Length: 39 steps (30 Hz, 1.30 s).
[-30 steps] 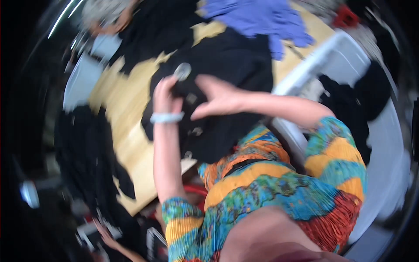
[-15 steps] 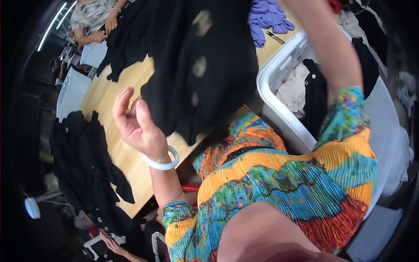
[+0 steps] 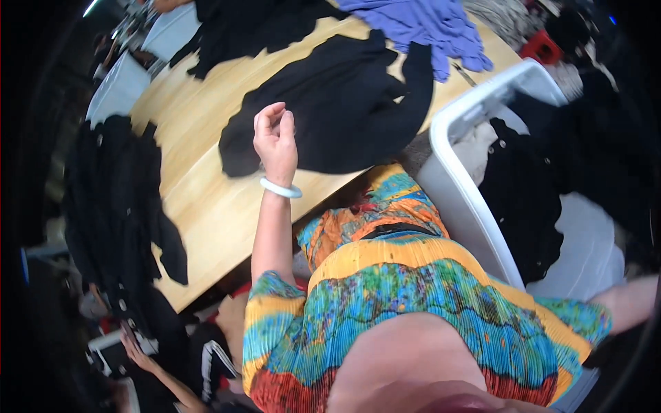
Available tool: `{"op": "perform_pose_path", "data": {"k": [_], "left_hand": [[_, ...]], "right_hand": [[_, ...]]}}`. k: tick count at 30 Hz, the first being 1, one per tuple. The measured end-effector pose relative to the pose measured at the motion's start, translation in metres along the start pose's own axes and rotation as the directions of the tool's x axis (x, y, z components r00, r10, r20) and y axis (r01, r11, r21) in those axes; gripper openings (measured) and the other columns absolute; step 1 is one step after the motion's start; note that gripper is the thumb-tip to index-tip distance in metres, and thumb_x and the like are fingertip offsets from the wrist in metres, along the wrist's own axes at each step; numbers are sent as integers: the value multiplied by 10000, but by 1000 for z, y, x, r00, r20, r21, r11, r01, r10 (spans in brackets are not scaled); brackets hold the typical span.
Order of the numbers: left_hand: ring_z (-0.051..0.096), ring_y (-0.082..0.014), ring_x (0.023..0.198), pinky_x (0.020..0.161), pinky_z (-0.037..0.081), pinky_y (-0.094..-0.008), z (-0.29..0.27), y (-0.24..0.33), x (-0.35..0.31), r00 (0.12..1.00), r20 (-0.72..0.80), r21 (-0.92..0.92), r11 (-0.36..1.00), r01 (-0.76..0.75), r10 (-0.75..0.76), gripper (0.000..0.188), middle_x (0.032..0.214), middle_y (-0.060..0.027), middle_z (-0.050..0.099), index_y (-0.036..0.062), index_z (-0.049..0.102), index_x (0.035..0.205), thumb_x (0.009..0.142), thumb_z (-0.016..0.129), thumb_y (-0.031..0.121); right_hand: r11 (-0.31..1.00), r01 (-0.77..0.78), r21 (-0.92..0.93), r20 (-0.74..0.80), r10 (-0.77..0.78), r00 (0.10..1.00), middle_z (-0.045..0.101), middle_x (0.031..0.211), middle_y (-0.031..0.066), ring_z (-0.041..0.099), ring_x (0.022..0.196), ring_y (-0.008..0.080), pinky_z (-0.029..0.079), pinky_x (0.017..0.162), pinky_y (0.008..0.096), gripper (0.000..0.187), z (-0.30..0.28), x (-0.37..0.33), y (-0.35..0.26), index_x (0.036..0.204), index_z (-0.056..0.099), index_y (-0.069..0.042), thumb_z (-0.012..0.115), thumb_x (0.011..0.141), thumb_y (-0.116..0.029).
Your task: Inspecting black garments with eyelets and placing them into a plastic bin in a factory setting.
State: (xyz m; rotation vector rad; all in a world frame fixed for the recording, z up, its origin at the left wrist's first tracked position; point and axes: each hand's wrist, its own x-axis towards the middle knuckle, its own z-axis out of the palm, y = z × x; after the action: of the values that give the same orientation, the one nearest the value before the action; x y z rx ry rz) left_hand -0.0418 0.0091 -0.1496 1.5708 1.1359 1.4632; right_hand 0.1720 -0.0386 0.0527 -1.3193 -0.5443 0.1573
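In the head view, the left hand, with a pale bracelet being worn at its wrist, is being held over the left part of a black garment; whether the cloth is being touched cannot be told. Its grip is being left half open, the fingers loosely curled and nothing seen between them and the thumb. The garment is being borne by the wooden worktop, spread near its front edge. The right forearm is being cut off by the picture's edge, so that grip's state cannot be told. Beside the worktop, a buttoned black garment and a white cloth are being held by a white tub. Purple cloth is lying beyond, and another black garment is being draped over the worktop's left end.
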Motion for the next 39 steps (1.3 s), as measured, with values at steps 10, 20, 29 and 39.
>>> {"op": "perform_pose_path", "data": {"k": [10, 20, 29, 39], "left_hand": [[580, -241, 779, 716, 459, -329, -106, -138, 15, 971, -195, 463, 859, 217, -140, 376, 925, -138, 571, -8, 566, 978, 741, 632, 276], [550, -143, 609, 453, 431, -230, -48, -104, -14, 732, -93, -144, 737, 660, -674, 550, 715, -93, 553, -28, 525, 851, 706, 655, 487], [571, -198, 803, 602, 468, -300, -6, -56, 14, 759, 125, -446, 648, 618, -639, 412, 884, -81, 578, 2, 520, 981, 744, 653, 312], [571, -165, 665, 631, 497, -352, 11, 124, 105, 955, 178, -586, 754, 297, -238, 105, 766, -13, 534, 125, 498, 887, 813, 565, 91]], "right_hand": [[861, 135, -490, -272, -298, 915, 557, 1063, 180, 540, 961, 228, 445, 837, 372, 342, -497, 138, 31, 1075, 523, 64, 567, 807, -144], [616, 737, -279, 916, -59, 397, 604, 1009, 96, 578, 900, 155, 435, 783, 249, 265, -98, 75, 187, 1072, 562, -23, 559, 820, -104], [720, 648, 249, 968, -207, -142, 594, 883, 128, 575, 837, 289, 473, 728, 360, 189, -7, -48, 209, 934, 585, -21, 565, 760, -92], [659, 752, 34, 988, -136, 75, 541, 1039, 137, 525, 962, 295, 438, 824, 350, 229, -19, -19, 210, 979, 566, -14, 557, 773, -113]]}}
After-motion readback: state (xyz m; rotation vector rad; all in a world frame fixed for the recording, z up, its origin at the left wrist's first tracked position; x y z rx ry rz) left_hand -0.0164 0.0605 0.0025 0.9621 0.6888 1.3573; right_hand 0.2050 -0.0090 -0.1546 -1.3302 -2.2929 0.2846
